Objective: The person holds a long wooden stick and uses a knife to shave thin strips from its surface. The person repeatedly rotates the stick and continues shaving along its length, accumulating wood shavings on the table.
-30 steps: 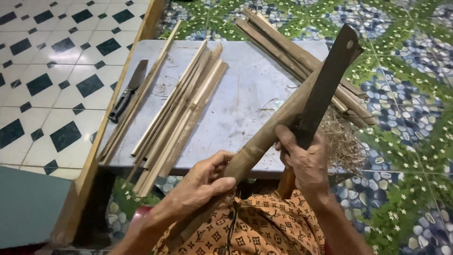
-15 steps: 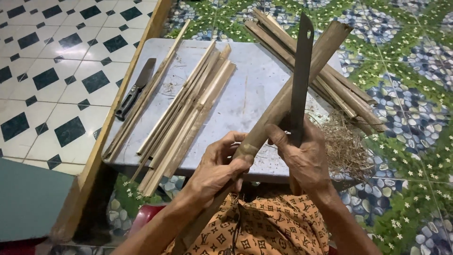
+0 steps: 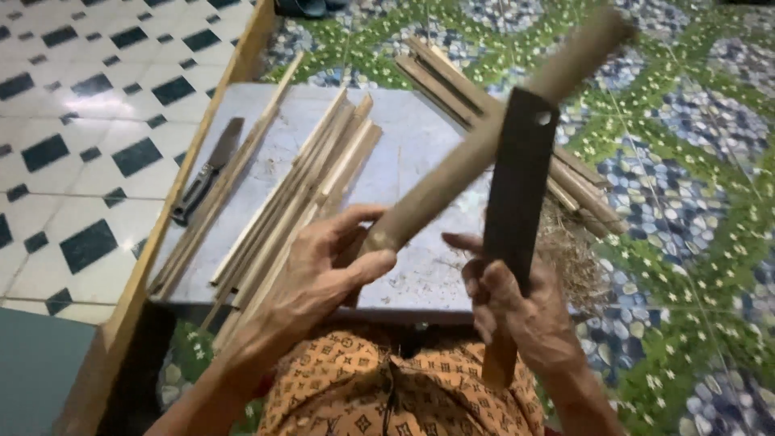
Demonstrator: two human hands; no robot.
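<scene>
The left hand [image 3: 323, 270] wraps the stiff, light-looking bamboo pole [image 3: 484, 137] near its lower end, while the right hand [image 3: 517, 311] grips the heavy cleaver [image 3: 517, 186] by its handle.

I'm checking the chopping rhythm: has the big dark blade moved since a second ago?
Yes. The dark blade has swung from leaning right to near upright, its tip now closer to the grey slab.

Round tan bamboo pole [image 3: 484, 141] tilted up to the right; dark flat cleaver blade [image 3: 517, 202] upright beside it
</scene>
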